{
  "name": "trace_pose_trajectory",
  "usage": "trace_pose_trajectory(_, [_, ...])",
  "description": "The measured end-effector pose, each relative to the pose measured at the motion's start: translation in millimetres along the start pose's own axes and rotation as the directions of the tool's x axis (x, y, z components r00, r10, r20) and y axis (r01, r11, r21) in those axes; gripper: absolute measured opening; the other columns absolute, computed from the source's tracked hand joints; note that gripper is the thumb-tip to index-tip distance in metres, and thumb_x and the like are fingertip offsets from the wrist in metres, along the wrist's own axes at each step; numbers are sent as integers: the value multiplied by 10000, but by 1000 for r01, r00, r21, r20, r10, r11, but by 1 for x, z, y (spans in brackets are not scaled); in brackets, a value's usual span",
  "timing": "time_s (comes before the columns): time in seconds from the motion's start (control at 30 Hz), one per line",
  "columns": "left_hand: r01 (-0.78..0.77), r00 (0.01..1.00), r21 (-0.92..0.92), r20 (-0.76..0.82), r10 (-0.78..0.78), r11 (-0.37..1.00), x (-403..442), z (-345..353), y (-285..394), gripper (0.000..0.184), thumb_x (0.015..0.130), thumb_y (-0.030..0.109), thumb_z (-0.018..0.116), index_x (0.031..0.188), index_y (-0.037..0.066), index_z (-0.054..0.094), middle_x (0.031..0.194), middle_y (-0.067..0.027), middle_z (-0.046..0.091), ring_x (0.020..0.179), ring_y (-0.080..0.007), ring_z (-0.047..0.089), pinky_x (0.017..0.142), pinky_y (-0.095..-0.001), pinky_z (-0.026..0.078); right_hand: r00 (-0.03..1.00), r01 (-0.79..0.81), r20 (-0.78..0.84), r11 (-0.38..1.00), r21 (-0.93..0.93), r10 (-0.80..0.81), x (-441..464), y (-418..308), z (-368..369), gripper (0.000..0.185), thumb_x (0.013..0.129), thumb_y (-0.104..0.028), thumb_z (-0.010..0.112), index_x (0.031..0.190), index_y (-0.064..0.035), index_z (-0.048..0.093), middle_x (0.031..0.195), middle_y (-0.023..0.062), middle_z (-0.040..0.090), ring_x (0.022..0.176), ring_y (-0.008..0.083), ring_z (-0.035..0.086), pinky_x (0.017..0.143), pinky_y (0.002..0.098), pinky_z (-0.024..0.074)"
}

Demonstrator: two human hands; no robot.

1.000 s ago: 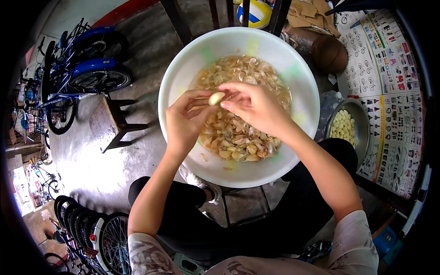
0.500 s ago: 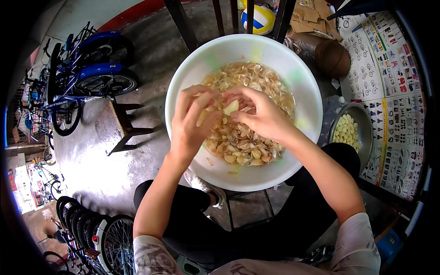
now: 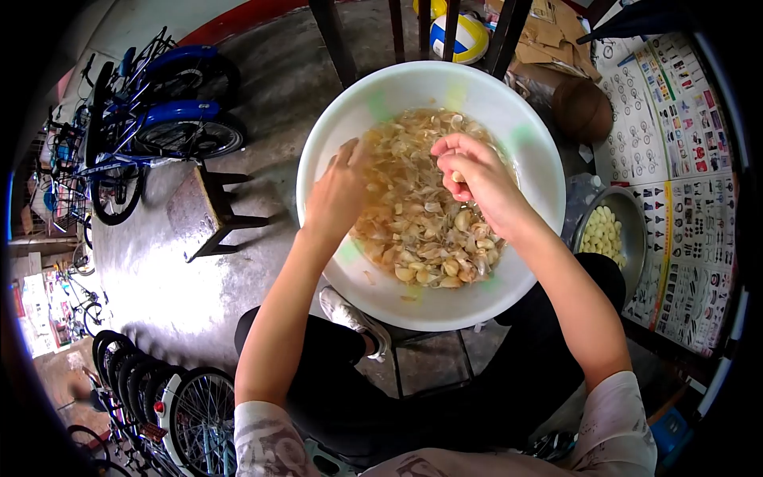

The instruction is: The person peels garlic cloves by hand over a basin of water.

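A large white basin (image 3: 322, 266) holds liquid with many garlic cloves and loose skins (image 3: 429, 230) floating in it. Over the basin's left part is my left hand (image 3: 338, 191), its fingers apart and slightly blurred, with nothing seen in it. My right hand (image 3: 481, 176) is above the right part of the basin, fingers curled round a pale garlic clove (image 3: 457, 176) that shows between them. To the right, a metal bowl (image 3: 634, 238) contains peeled garlic cloves (image 3: 602, 234).
A wooden stool (image 3: 195, 211) stands left of the basin, with bicycles (image 3: 179, 119) beyond it. Dark bars (image 3: 395, 32) and a ball (image 3: 461, 38) are at the top. A printed poster (image 3: 687, 215) lies on the right, near a brown round object (image 3: 582, 110).
My hands have moved apart, the left one opening away from the clove. The clove is now within my right hand's curled fingers. The whole view has shifted slightly.
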State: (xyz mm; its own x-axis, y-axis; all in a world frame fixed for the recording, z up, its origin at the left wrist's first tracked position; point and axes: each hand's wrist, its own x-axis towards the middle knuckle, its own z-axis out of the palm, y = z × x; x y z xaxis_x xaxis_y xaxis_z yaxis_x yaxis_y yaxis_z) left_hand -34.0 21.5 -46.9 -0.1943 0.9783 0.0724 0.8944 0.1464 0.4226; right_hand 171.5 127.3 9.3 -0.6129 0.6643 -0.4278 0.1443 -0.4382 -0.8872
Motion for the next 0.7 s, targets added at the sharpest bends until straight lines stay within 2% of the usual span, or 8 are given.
trace_pose_trajectory(0.07, [-12,998,-48,66,15,999,2,13,-5,645,793,-30,634,1401,64,443,1404,-190,480,1246,-379,520,1002,-450,473,1000,-4,25,999,-39,5,-1,-2,3,123,960,-116,512,1037,-51,582,754,-31,477,628,45,430,549,209,328])
trace_pose_trajectory(0.13, [-91,990,89,117,81,992,4,26,-5,715,772,-22,645,1436,60,392,1465,-185,410,1273,-375,494,976,-438,504,999,-2,44,997,-82,6,1,-3,3,135,965,-119,508,1055,-52,582,748,-37,468,624,43,423,547,208,323])
trace_pose_trajectory(0.27, [-105,987,51,127,98,993,3,33,-7,711,793,8,643,1452,77,385,1415,-192,449,1252,-387,505,972,-449,502,990,125,94,960,-253,-104,17,19,-8,164,967,-135,536,1040,-23,630,765,15,596,648,122,544,618,279,455])
trace_pose_trajectory(0.33, [-41,979,-18,201,44,999,7,28,-5,633,810,33,651,1407,74,443,1366,-169,485,1224,-388,522,959,-454,508,928,332,101,673,-661,-358,24,25,-14,162,947,-129,551,1016,-25,654,843,106,691,742,232,653,678,346,500])
trace_pose_trajectory(0.43, [14,979,-28,205,-8,1000,17,25,-5,548,823,58,658,1347,77,497,1297,-136,527,1168,-364,559,908,-438,537,909,280,69,479,-832,-411,36,26,-21,159,928,-128,564,1002,-36,671,919,161,706,832,310,681,734,391,514])
trace_pose_trajectory(0.47, [11,981,-25,195,-6,1000,20,23,-2,548,823,58,658,1347,77,497,1297,-136,527,1168,-364,559,908,-438,537,905,286,73,473,-833,-420,38,24,-22,159,928,-128,564,1002,-36,671,919,161,706,832,310,681,734,391,514])
trace_pose_trajectory(0.53, [68,998,106,8,-69,992,25,7,19,255,895,138,598,1141,91,650,1213,-85,594,1059,-321,626,856,-439,550,947,210,19,571,-794,-322,37,16,-22,163,929,-145,576,999,-37,675,923,142,714,811,311,679,733,392,515])
trace_pose_trajectory(0.7, [47,999,196,-22,-43,979,39,22,8,286,864,90,606,1144,120,653,1162,-59,619,1023,-291,637,795,-434,559,897,307,4,618,-724,-442,37,2,-25,171,934,-160,586,1002,-30,674,903,140,715,798,309,676,733,394,514])
